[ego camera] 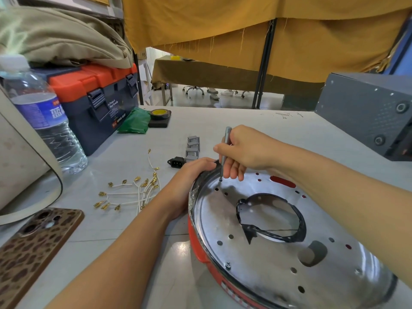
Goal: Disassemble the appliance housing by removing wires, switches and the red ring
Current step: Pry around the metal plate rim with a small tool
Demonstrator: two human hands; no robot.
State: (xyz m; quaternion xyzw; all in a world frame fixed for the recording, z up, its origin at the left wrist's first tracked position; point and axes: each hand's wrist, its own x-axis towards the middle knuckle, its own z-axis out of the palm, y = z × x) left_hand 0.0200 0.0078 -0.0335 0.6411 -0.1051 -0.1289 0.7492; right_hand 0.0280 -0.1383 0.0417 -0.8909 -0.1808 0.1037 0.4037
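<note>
Trouble could come from the small screwdriver (224, 152) that my right hand (244, 150) pinches between thumb and fingers, its tip set on a little screw (220, 179) near the far left edge of the housing (278, 237). If the tip sits crooked or I push too softly, it could slip out and scratch the shiny plate, or chew up the screw head so it will not turn. My left hand (191, 177) curls over the housing's far left rim and grips it; if that grip goes loose, the round housing could spin or slide on the table (234, 121). A freed screw could also roll away or drop through the big hole in the middle of the plate. The red ring (196, 244) is not off yet; it wraps the housing's outer wall, showing along the left and near side. Now the count. Left of the housing lies one loose bunch of white wires (131, 190); I count about a dozen gold ends, but they overlap, so I am not sure. Just beyond the housing stand three grey switches (193, 147) in a row, and one black plug socket (176, 162) beside them. On the plate I see one more screw (228, 265), at the near left edge.
</note>
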